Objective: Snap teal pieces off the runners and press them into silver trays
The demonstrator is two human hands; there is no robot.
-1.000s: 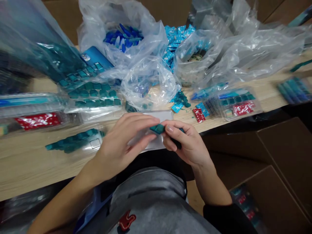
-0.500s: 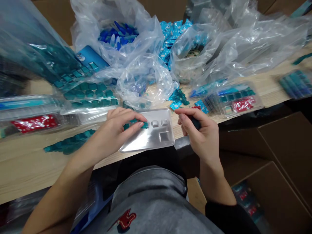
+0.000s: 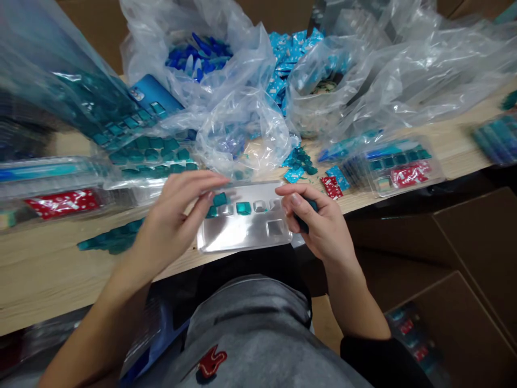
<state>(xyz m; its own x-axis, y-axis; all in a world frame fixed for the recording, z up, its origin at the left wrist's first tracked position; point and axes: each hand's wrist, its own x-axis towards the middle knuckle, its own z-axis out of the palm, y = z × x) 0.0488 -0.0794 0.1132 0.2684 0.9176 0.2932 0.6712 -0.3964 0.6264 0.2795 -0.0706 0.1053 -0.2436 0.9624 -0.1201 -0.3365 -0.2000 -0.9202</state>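
Note:
A clear plastic tray (image 3: 238, 237) lies at the table's front edge, with a row of small square wells and a larger square recess. A teal square piece (image 3: 243, 208) sits in a middle well. Another teal piece (image 3: 220, 199) rests tilted near the tray's left end, just beyond my left fingertips. My left hand (image 3: 172, 213) hovers at that end, thumb and fingers apart, holding nothing visible. Curled at the tray's right edge, my right hand (image 3: 319, 223) is closed around dark teal pieces (image 3: 307, 215), mostly hidden by the fingers.
Teal strips (image 3: 111, 237) lie on the left. Clear bags, one with blue pieces (image 3: 197, 56), line the back. Red packet (image 3: 332, 187) and blue packet (image 3: 338, 177) lie right of the tray, near filled packs (image 3: 399, 167). Cardboard boxes (image 3: 476, 242) stand below on the right.
My left hand has drawn back leftward and its fingers have parted, uncovering teal pieces in the tray. My right hand has moved left to the tray's right edge.

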